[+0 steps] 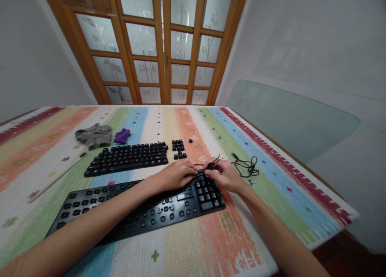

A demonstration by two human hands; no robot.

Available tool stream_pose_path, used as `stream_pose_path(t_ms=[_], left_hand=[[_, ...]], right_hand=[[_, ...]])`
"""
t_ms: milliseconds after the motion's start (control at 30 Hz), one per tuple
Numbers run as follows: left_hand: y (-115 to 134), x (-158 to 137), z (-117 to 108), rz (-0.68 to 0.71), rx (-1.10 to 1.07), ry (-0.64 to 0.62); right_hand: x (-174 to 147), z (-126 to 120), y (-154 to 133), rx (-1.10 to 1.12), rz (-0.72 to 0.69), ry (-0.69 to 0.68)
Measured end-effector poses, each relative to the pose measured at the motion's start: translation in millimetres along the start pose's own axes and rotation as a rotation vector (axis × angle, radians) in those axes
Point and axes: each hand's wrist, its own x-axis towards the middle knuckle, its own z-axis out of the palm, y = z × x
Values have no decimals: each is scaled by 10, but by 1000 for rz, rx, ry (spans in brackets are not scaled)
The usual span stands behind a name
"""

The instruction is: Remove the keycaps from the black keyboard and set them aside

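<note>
A black keyboard [157, 210] lies slantwise in front of me, its main section stripped of keycaps while its number pad [208, 192] has caps on. My left hand [183, 173] rests over the keyboard's top edge beside the number pad, fingers bent and closed against that edge. Just above the number pad, my right hand [224, 174] pinches a small black piece [210, 166], which looks like a keycap. A thin brown two-pronged tool [217, 159] sticks out from the same hand; its other end is hidden by the fingers.
Behind the keyboard, removed keycaps [129, 156] lie in rows, with smaller groups [178, 145] and a single keycap [190, 140] to their right. A grey cloth [95, 136], purple cloth [122, 136] and thin pale stick [57, 176] are left. A coiled black cable [249, 167] lies right.
</note>
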Motion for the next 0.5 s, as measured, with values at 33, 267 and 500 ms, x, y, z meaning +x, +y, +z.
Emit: stream_pose_path(t_ms=[33,267,500], left_hand=[[4,-3,0,0,-5,7],[11,-5,20,-8,-9,8],[28,-2,1,-12,-5,10]], right_hand=[[-2,2,-14,-7,-4,-6],[-21,48,-74,-97,-37,-87],[-28,25,-90,-95,24,-68]])
